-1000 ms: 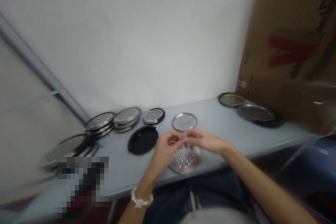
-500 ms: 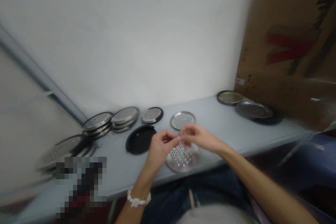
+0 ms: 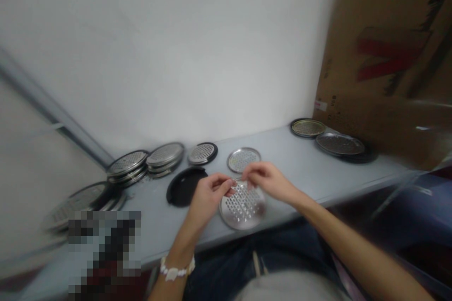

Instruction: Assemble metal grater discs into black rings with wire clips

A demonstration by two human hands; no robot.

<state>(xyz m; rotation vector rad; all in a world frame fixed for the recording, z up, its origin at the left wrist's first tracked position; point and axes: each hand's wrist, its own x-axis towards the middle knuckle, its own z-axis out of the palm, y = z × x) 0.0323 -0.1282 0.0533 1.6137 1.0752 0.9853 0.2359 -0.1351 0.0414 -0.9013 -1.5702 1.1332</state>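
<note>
In the head view a round metal grater plate with rows of raised holes lies near the table's front edge. Over its upper left part is my left hand, thumb and fingers pinched together; whatever is between them is too small to make out. My right hand hovers at the plate's upper right, fingers curled and their tips partly hidden. A small gap separates the two hands. Just left of my left hand sits a round black plastic piece. Behind my hands lies a smaller rimmed metal disc.
Stacked perforated discs and more discs stand at the left, with a black-edged disc beside them. At the right are further discs and a dark disc, near a large cardboard box. A wall bounds the table's back.
My hands have moved apart, the left one shifting left, so more of the grater plate shows between them. The whole view has shifted slightly.
</note>
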